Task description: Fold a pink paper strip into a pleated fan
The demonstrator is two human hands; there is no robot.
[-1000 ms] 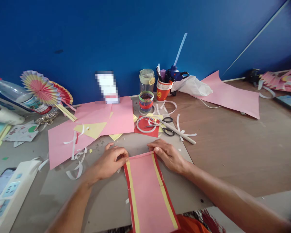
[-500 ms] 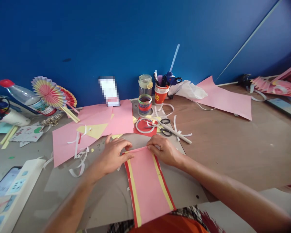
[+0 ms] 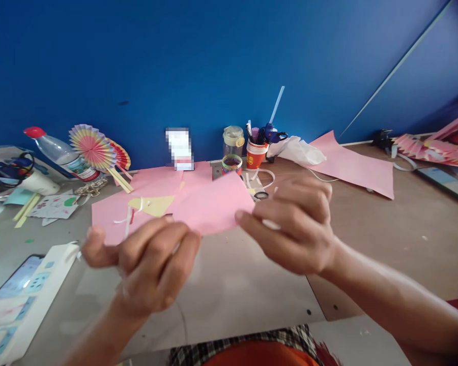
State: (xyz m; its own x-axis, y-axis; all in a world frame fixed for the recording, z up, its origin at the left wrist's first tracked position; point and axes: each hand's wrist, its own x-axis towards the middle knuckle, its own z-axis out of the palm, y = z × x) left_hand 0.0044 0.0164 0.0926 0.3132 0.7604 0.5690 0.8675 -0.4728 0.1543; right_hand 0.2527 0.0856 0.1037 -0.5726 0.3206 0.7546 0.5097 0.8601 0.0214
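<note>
A pink sheet of paper (image 3: 213,206) is raised off the table, tilted, with a plain pink face toward me. No red and yellow edge strips show on this face. My left hand (image 3: 150,267), slightly blurred, is closed at the sheet's lower left corner with its fingers curled. At the sheet's right edge my right hand (image 3: 293,229) is closed, its fingertips against the paper. The sheet and right hand cover most of the scissors (image 3: 261,195); one black handle loop shows. Behind the sheet, larger pink paper (image 3: 114,218) lies flat with a yellow piece (image 3: 156,204) on it.
A clear lidded jar (image 3: 233,137) and a red paper cup (image 3: 255,156) of tools stand at the back. A phone (image 3: 180,150) leans on the blue wall. Paper fans (image 3: 93,147) and a bottle (image 3: 61,155) are left. Curved pink paper (image 3: 361,170) lies right.
Both hands have lifted the pink sheet off the table and turned it, hiding its red and yellow strips. It now covers part of the things behind. The view has shifted slightly.
</note>
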